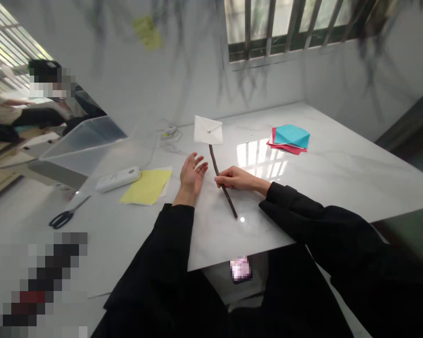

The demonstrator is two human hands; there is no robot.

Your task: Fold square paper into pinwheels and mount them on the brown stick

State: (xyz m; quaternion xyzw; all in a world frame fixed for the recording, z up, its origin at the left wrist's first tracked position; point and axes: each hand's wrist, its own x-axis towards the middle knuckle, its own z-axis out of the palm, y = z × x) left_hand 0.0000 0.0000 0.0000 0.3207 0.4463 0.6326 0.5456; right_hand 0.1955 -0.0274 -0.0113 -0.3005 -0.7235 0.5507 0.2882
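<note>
A dark brown stick (230, 202) slants over the white marbled table, pinched near its middle by my right hand (235, 178). At the stick's upper end sits a white folded paper piece (201, 133), like a small envelope or pinwheel, with a small round metal pin (209, 131) at its centre. My left hand (192, 176) is held just left of the stick, palm turned inward. Its fingers are apart and slightly curled, touching neither the stick nor the paper.
Folded blue and red papers (292, 136) are stacked at the back right. On the left lie yellow paper sheets (146, 186), a white glue-gun-like device (118, 179), scissors (64, 218) and a clear plastic bin (86, 145). Tiny pins lie near the wall. Other people sit far left.
</note>
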